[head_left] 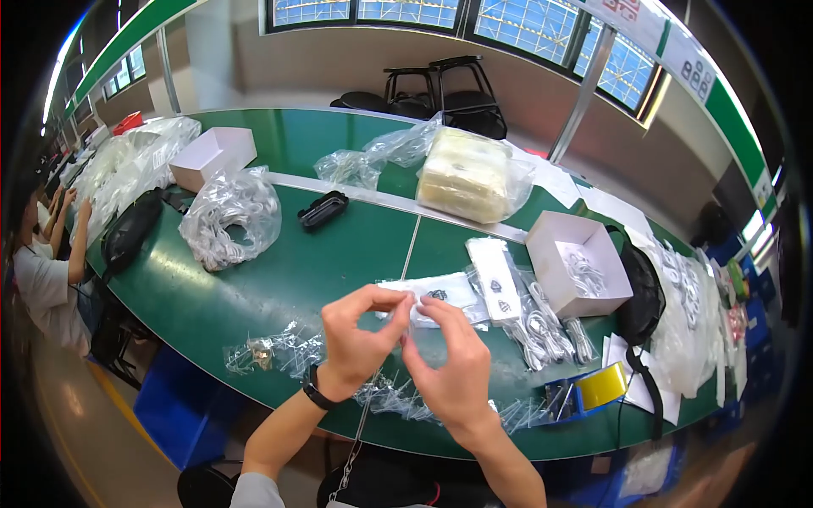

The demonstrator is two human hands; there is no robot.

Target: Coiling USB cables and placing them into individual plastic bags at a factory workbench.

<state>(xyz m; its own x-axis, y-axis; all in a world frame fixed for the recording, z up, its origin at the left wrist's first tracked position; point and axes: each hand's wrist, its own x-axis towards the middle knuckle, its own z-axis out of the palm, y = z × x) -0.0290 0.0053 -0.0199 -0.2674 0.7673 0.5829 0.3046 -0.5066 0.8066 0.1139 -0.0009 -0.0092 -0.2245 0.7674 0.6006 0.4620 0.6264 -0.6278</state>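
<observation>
My left hand (pixel 357 334) and my right hand (pixel 456 364) meet above the green table (pixel 373 245), thumbs and forefingers pinched close together. Whatever lies between the fingertips is too small and too hidden to make out. Just behind the fingers lies a flat white packet (pixel 455 292) with a dark mark. Below and around both wrists, thin clear plastic strips (pixel 394 398) are strewn near the table's front edge. To the right of my hands are another white packet (pixel 494 279) with dark marks and several bagged white cables (pixel 546 334).
A white box (pixel 593 292) holds white cables. At front right stands a blue tape dispenser with yellow tape (pixel 603 387). Farther back are a yellowish wrapped bundle (pixel 461 173), a black case (pixel 323 210) and a bagged white coil (pixel 229 245). Another person (pixel 51 279) sits at far left.
</observation>
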